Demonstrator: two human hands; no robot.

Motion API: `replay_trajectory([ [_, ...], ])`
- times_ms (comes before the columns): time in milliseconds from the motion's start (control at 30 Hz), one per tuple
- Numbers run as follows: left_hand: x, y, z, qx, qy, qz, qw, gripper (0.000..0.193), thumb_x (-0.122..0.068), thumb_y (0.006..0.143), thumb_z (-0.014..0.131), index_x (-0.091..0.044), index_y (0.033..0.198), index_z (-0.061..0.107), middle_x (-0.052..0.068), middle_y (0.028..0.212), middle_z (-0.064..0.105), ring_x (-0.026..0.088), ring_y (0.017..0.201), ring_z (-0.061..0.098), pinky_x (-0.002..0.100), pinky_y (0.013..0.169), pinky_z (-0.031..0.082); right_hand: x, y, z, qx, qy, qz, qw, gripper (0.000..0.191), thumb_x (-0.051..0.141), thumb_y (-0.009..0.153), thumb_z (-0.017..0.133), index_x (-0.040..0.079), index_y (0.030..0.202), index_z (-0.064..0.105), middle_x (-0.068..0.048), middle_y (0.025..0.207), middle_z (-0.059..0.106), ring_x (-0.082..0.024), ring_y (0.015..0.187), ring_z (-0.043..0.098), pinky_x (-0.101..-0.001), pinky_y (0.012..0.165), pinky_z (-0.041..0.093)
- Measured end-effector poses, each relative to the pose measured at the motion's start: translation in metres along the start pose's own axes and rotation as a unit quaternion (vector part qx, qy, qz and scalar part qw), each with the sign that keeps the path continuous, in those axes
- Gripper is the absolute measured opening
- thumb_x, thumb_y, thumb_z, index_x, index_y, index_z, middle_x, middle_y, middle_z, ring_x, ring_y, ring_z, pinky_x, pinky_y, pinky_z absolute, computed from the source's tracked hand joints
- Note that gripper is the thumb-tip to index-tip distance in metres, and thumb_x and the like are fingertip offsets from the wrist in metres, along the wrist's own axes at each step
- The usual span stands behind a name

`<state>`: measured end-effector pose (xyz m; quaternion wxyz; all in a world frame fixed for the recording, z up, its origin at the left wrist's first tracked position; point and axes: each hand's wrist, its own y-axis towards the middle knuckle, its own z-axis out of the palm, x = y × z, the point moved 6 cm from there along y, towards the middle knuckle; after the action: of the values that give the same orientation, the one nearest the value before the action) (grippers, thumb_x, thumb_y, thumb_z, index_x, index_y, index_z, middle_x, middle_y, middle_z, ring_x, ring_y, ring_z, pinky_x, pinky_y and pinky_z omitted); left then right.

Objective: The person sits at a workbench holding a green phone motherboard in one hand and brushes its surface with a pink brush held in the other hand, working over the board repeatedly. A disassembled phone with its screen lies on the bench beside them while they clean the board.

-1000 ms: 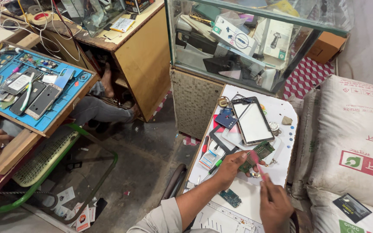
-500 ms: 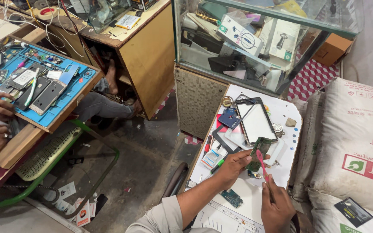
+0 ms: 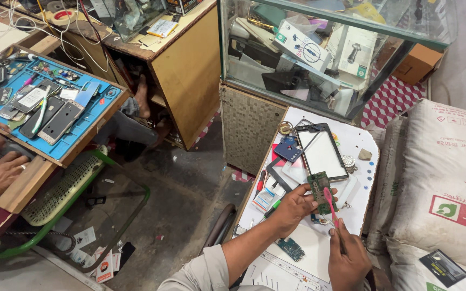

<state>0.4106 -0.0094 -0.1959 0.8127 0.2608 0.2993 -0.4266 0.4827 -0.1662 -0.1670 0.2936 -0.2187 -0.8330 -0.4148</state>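
Holding the green circuit board (image 3: 319, 193) up over the white table (image 3: 363, 141), the left hand (image 3: 295, 207) grips it tight. The right hand (image 3: 349, 258), closed on a pink brush (image 3: 330, 200), has now moved its tip onto the board, so scrubbing seems to be starting

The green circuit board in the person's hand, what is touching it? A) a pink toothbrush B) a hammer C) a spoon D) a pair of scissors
A: the left hand holds the green circuit board over the white table, while the right hand presses the head of a pink toothbrush against it.
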Motion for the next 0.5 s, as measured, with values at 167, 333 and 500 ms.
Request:
replay_trajectory([
  [167,-0.002,0.002,0.002,0.015,-0.034,-0.015,0.999,0.066,-0.022,0.1,0.067,-0.01,0.153,0.03,0.017,0.154,0.053,0.027,0.134,0.059,0.043,0.112,0.049,0.003,0.0,0.005,0.031,-0.013,-0.022,0.999,0.04,-0.001,0.088,0.076,0.003,0.128,0.071,-0.007,0.072,0.058,-0.01,0.06,0.054,-0.0266,0.058,0.045],
  [333,-0.006,0.001,-0.003,-0.014,-0.051,-0.016,0.998,0.059,-0.024,0.101,0.061,-0.009,0.149,0.029,0.018,0.152,0.054,0.03,0.131,0.06,0.043,0.112,0.051,0.007,0.001,0.005,0.011,-0.035,-0.019,0.999,0.039,0.0,0.09,0.076,0.005,0.128,0.071,-0.008,0.077,0.062,-0.011,0.062,0.057,-0.0289,0.059,0.047],
  [500,-0.007,0.001,-0.008,-0.008,-0.092,-0.012,0.996,0.047,-0.036,0.11,0.05,-0.003,0.143,0.044,0.019,0.152,0.055,0.032,0.128,0.06,0.047,0.111,0.05,0.016,0.0,0.009,0.03,-0.027,-0.045,0.998,0.039,0.001,0.089,0.076,0.005,0.128,0.071,-0.008,0.077,0.063,-0.011,0.064,0.061,-0.0285,0.059,0.049],
])
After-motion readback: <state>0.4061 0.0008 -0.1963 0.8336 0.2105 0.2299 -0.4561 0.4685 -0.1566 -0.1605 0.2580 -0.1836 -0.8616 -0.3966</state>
